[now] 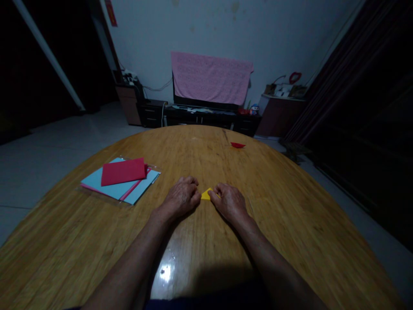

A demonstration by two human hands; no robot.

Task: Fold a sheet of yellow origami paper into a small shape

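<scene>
My left grip (181, 198) and right grip (228, 202) sit close together on the desk (284, 241), both curled nearly closed. Between them lies a small yellow paper triangle (207, 194), flat on the wood with its ends at my fingertips. I cannot tell whether either grip is pinching it or only touching it.

Step in hand, as judged from this position: working the yellow paper by hand at the desk's center. The next move calls for a steady hold on the paper, because a piece this small is easily hidden by the fingers.

Container: to my left, a clear plastic sleeve (152, 167) lies on the desk with pale blue sheets (111, 185) and pink sheets (134, 186) in or on it. A red sheet (123, 171) lies on top; its exact position relative to the sleeve is unclear. A small red paper piece (238, 145) lies farther off, near the desk's far edge.
</scene>
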